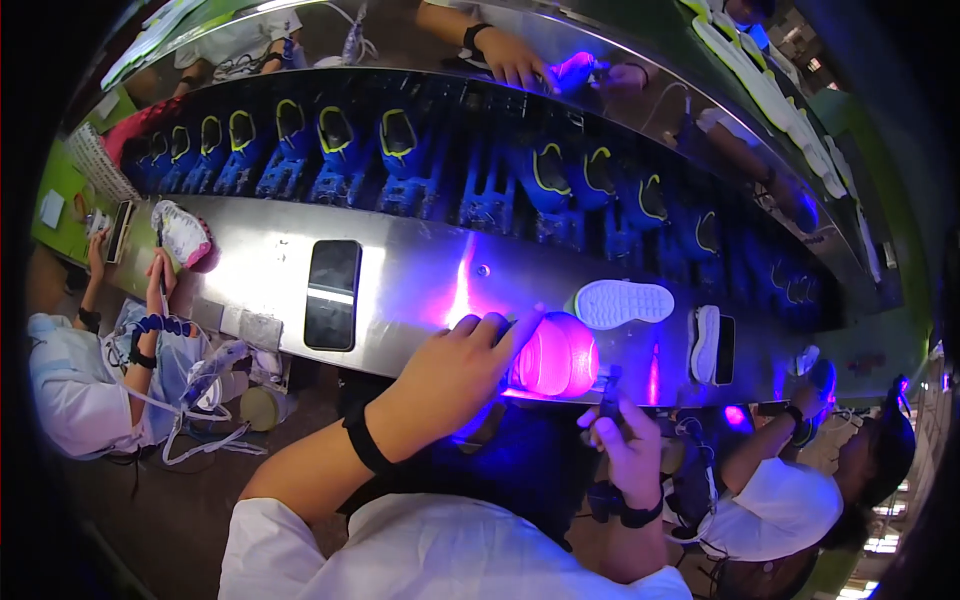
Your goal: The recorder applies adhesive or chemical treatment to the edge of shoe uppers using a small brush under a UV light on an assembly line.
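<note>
Glowing bright pink under violet light, a rounded shoe (560,357) is held at the near edge of the metal bench. My left hand (450,372) is closed on its left side, the index finger stretched along the top. My right hand (627,440) is just right of the shoe, fingers pinched round a small dark tool (609,392) whose tip is close to the shoe. What kind of tool it is cannot be made out. Beyond the shoe lies a white shoe sole (627,303), tread up.
A black phone (333,295) lies on the metal bench (410,300); another sole (705,345) lies at right beside a dark phone-like slab (725,350). Behind runs a rack of blue shoes (397,150) with lime collars. Co-workers sit left (90,370), right (780,500) and across (510,55).
</note>
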Demonstrator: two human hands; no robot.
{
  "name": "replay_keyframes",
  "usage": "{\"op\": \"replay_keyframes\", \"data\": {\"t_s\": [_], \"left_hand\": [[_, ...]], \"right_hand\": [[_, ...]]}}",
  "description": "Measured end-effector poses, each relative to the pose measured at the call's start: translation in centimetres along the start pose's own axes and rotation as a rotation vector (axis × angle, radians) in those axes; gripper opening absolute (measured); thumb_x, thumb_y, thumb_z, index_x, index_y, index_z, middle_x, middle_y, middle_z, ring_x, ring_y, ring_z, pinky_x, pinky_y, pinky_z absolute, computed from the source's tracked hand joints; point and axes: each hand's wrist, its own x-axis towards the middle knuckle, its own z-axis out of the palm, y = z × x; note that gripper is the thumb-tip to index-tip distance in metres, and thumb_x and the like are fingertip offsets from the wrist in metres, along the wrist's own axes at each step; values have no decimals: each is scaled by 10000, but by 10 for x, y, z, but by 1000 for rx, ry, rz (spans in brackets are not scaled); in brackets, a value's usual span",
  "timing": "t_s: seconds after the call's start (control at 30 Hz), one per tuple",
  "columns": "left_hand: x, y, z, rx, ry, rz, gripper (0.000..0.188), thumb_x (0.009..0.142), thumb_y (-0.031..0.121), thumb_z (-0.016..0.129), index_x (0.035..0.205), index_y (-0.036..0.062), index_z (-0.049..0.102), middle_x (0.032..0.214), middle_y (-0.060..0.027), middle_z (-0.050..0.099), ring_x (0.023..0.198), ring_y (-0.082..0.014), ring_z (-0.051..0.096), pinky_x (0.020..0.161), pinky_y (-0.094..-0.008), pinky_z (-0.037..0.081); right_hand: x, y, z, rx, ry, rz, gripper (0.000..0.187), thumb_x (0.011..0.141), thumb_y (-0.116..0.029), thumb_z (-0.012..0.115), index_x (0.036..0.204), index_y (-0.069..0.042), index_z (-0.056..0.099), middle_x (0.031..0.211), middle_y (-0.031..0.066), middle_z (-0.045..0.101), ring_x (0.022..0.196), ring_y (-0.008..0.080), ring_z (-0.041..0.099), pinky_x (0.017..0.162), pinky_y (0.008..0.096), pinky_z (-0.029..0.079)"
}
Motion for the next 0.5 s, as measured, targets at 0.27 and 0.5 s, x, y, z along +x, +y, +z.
{"op": "replay_keyframes", "data": {"t_s": [0.27, 0.5], "left_hand": [[-45, 0, -2, -281, -43, -6, 1054, 758, 378, 895, 1600, 65, 343, 1236, -231, 676, 1037, -403, 709, 890, -476, 588], [-48, 29, -12, -702, -9, 148, 900, 765, 288, 934, 1480, -9, 475, 1317, -186, 683, 1198, -320, 690, 1006, -422, 544]], "right_hand": [[13, -44, -5, -218, -52, -173, 456, 977, -58, 702, 1416, 26, 607, 1134, 103, 731, 940, 164, 690, 860, 311, 549], [2, -66, -14, -286, -166, -247, 451, 952, -51, 722, 1389, 14, 628, 1232, 128, 718, 1070, 212, 691, 958, 352, 532]]}}
